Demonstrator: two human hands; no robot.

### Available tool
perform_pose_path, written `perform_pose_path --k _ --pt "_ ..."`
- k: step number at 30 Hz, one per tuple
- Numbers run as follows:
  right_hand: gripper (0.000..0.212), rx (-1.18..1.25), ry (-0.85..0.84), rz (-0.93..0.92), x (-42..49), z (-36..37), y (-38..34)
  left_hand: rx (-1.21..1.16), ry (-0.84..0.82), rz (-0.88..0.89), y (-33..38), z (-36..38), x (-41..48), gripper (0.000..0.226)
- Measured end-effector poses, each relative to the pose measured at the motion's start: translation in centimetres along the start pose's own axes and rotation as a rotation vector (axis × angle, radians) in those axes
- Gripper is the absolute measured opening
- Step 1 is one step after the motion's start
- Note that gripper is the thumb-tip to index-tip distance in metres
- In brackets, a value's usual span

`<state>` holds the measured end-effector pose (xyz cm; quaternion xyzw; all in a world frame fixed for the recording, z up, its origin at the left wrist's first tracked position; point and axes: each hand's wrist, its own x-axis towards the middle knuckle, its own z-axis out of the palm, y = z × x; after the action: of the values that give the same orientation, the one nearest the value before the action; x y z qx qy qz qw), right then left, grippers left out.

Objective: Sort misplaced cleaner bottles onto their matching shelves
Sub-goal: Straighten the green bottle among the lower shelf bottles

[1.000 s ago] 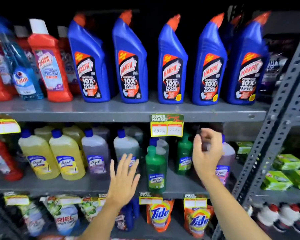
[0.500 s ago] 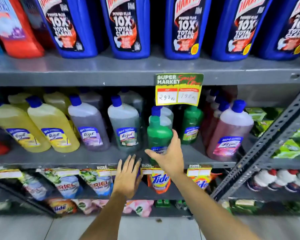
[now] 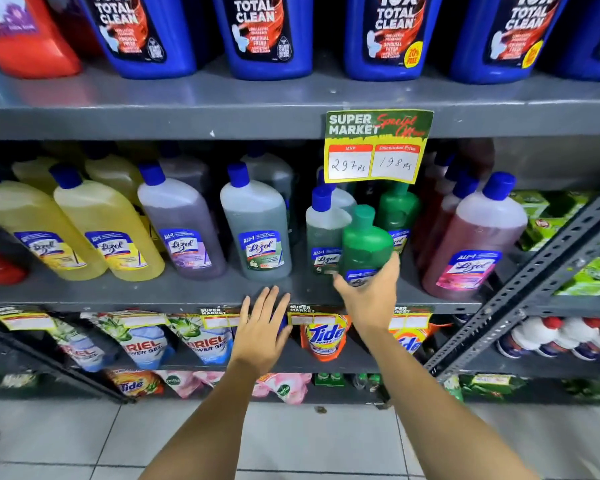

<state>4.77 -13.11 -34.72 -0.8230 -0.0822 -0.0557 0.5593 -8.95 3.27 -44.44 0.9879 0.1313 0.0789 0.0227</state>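
Observation:
My right hand (image 3: 369,296) is wrapped around the base of a small green cleaner bottle (image 3: 364,242), holding it tilted just above the front of the middle shelf (image 3: 194,292). Behind it stand a small grey-green Lizol bottle (image 3: 323,233) and another green bottle (image 3: 397,209). My left hand (image 3: 262,327) is flat with fingers spread at the middle shelf's front lip, holding nothing. Along the same shelf stand yellow Lizol bottles (image 3: 108,230), a purple one (image 3: 181,226), a grey-green one (image 3: 257,226) and a pink one (image 3: 478,240).
Blue Harpic bottles (image 3: 267,32) and a red bottle (image 3: 25,36) fill the top shelf. A price tag (image 3: 374,147) hangs from its edge. Ariel and Tide pouches (image 3: 323,336) sit below. A slanted grey metal upright (image 3: 534,275) crosses at right, with green packs behind it.
My right hand came down from the pink bottle's cap to the green bottle, closed on it and lifted it. My left hand dropped to the shelf lip. The view tilted down and closer.

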Motion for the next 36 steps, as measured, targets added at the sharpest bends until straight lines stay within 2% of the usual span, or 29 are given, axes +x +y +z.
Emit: perform_pose_path --k 7,11,16,27,36 --pt "0.099 -0.023 0.073 0.044 3.8 -4.0 2.1 -0.007 -0.025 -0.026 0.3 -0.1 0.0 0.059" --pt "0.101 0.003 0.081 0.038 3.9 -3.8 2.4 -0.009 -0.028 -0.032 0.2 0.0 0.0 0.068" --pt "0.103 0.012 0.096 0.106 3.6 -2.8 3.0 0.001 -0.012 -0.032 0.3 0.0 0.1 0.06" --pt "0.097 -0.016 -0.101 0.085 5.1 -3.5 4.1 0.037 -0.022 -0.039 0.5 0.0 0.1 0.06" --pt "0.101 -0.025 -0.114 0.092 5.0 -3.6 4.1 0.049 -0.041 -0.047 0.6 -0.1 0.1 0.06"
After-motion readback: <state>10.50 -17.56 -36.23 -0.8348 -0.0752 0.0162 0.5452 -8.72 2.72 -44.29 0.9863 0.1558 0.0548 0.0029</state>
